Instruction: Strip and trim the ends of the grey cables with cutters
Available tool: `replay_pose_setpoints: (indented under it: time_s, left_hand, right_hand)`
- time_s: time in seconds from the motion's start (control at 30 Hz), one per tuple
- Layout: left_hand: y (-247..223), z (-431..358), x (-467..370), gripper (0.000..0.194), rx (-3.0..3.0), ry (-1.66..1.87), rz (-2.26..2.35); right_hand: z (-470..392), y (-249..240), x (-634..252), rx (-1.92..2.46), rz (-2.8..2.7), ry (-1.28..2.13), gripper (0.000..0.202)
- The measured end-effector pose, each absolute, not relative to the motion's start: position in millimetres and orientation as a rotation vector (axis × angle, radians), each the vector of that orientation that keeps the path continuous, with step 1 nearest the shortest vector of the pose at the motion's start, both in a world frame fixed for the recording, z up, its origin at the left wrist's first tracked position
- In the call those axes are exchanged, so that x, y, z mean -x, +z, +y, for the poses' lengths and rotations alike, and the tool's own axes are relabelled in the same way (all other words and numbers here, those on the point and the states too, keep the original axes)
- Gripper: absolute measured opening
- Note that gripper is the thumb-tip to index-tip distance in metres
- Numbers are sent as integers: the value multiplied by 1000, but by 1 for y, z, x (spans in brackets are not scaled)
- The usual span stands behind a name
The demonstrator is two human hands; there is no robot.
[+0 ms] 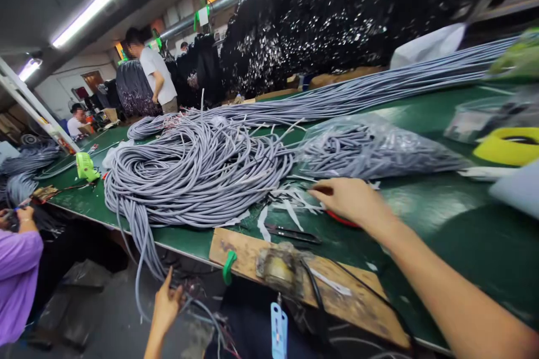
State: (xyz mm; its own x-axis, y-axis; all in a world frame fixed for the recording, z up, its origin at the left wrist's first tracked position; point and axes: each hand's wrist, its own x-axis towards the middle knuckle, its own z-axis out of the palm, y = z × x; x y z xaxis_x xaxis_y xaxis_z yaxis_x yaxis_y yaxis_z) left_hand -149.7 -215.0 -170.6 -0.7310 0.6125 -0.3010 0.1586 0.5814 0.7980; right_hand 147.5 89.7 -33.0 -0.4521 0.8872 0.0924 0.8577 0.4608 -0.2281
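My right hand (pixel 347 199) is over the green table (pixel 425 213), fingers bent together beside white strips (pixel 290 207) and a red ring-shaped item (pixel 342 219); what its fingertips hold, if anything, is hidden. Low in the view, off the table edge, my left hand (pixel 166 303) has its index finger stretched upward, next to hanging grey cables (pixel 143 241). A large coil of grey cable (pixel 185 179) fills the table's middle. Dark snips (pixel 292 234) lie near a wooden board (pixel 349 291) that bears a small device (pixel 275 269).
A clear bag of cable pieces (pixel 362 151) lies right of the coil. Long cables (pixel 379 87) run along the back. At right is a yellow tape roll (pixel 505 146); at left a green fan (pixel 85 166). A person in purple (pixel 19 280) sits left; another stands behind (pixel 158 76).
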Motion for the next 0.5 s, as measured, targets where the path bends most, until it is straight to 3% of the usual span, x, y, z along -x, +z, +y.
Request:
replay_pose_setpoints:
  time_s: [0.2,0.43,0.5]
  left_hand:
    - [-174,-213,166,67,-626,1052,2301]
    - [-173,-232,78,21,-1120,864,2178]
    - [-167,-236,53,21,-1326,740,1995]
  right_hand:
    - [73,-55,-109,886,-2662,185,30]
    - [73,-70,-104,634,-2728,122,15]
    - [73,-72,-105,644,-2748,104,16]
